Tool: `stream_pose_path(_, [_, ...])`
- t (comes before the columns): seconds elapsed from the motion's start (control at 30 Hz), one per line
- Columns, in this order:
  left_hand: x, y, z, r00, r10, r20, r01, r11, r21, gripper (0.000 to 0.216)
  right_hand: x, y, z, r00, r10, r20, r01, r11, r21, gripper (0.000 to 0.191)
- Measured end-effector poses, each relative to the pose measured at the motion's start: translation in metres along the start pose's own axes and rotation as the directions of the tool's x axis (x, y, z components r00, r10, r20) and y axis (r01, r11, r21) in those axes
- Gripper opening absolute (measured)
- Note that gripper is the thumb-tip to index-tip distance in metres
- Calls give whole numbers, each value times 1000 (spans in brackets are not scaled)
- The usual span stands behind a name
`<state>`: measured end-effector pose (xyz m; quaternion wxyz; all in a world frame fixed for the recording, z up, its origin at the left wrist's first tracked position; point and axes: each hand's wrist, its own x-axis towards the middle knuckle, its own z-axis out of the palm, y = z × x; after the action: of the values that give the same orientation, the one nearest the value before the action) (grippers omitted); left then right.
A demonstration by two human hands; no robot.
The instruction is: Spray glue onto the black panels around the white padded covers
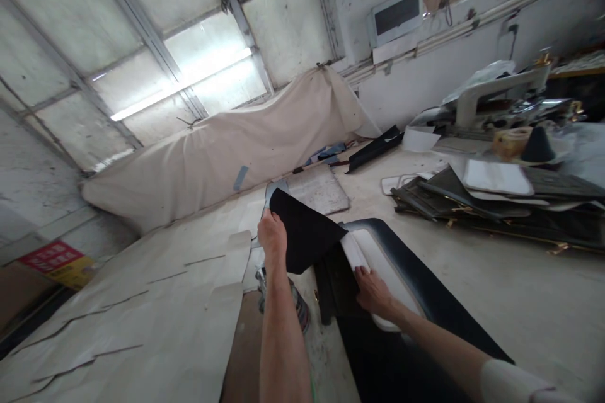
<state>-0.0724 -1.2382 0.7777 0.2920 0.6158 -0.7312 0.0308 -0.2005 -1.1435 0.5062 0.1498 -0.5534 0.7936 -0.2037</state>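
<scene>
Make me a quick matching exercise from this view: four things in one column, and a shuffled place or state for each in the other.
Things
1. left hand
2. right hand
3. dark cone
4. light tube

Places or states
A. beside a tan roll
B. glowing
C. holding up a black sheet
D. touching a white panel

Pairs: 1-C, 2-D, 3-A, 4-B
</scene>
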Motion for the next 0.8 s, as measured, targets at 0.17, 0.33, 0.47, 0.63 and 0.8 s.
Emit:
stream_pose_path(0.17, [-7,-1,-6,999,-35,-8,35,998,-56,32,13,58,-31,992,111,54,-117,984,134,22])
stream_pose_path(0.33, [-43,3,-11,998,22,62,-12,989,-149,31,8,98,-45,979,175,102,-195,950,242,23])
stream_pose_path(0.47, [-101,-4,-4,953,203,223,-126,940,-318,33,6,94,-45,988,140,65,-153,954,260,24])
stream_pose_path(0.63, [-186,-27,24,692,409,594,-201,900,-386,35,13,88,-43,998,44,37,-50,983,176,27])
stream_pose_path(0.8, [-232,-45,50,291,603,743,-91,790,-606,72,16,76,-32,999,-43,11,42,999,18,27])
